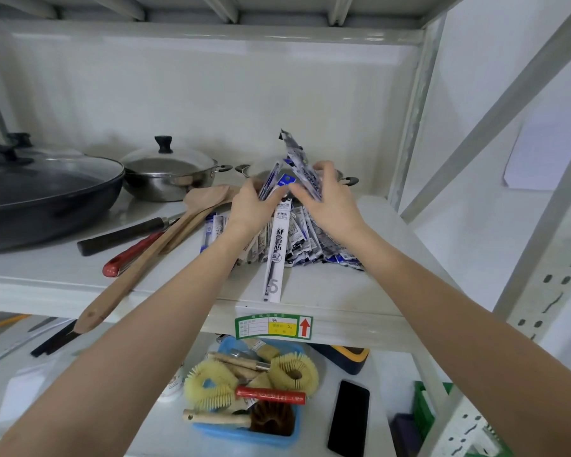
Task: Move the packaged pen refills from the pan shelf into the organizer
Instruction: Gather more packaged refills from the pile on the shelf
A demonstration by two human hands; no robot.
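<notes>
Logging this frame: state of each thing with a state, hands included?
left hand: grips refill packs
right hand: grips refill packs
refill packs: heaped on shelf, some lifted
steel pot: lid on
dark pan: lid on
blue basket: holds brushes
phone: screen dark

A white metal pan shelf (327, 301) carries the things here, with a green-edged label (273, 326) bearing a red arrow stuck on its front lip. At the far left stands a dark frying pan (43, 199) under a glass lid; just right of it is a steel pot (168, 174) with a black-knobbed lid, and a second pot (345, 179) sits mostly hidden farther right. In front lie a dark-handled utensil (126, 234), a red-handled utensil (129, 257) and two wooden spatulas (165, 245), one jutting over the front edge. A heap of packaged pen refills (307, 240) lies to the right, one long packet (275, 258) reaching toward the edge.
</notes>
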